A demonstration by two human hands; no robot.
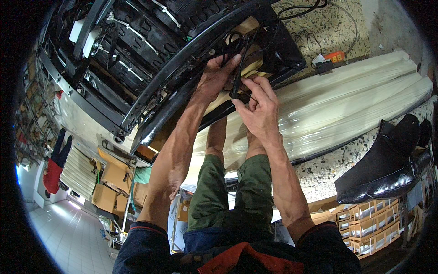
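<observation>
Both hands work at the open underside of a black upholstered seat frame (pixel 150 86) with metal rails and zigzag springs. My left hand (pixel 218 76) is closed around a bundle of black cables (pixel 247 50), its thumb pointing up and to the right. My right hand (pixel 261 102) pinches the lower end of a dark cable (pixel 236 86), thumb and fingertips close together. Its exact end is partly hidden by the fingers. Bare yellowish board or foam (pixel 253 64) shows behind the cables, inside a glossy black panel (pixel 285 55).
Beyond my right hand lies a long cream bundle wrapped in clear plastic (pixel 337 102). An orange-red device (pixel 336 57) and a small black box (pixel 324 66) sit on the speckled floor. A black padded piece (pixel 383 169) is at right. Cardboard boxes (pixel 114 178) and a person in red (pixel 52 176) appear left.
</observation>
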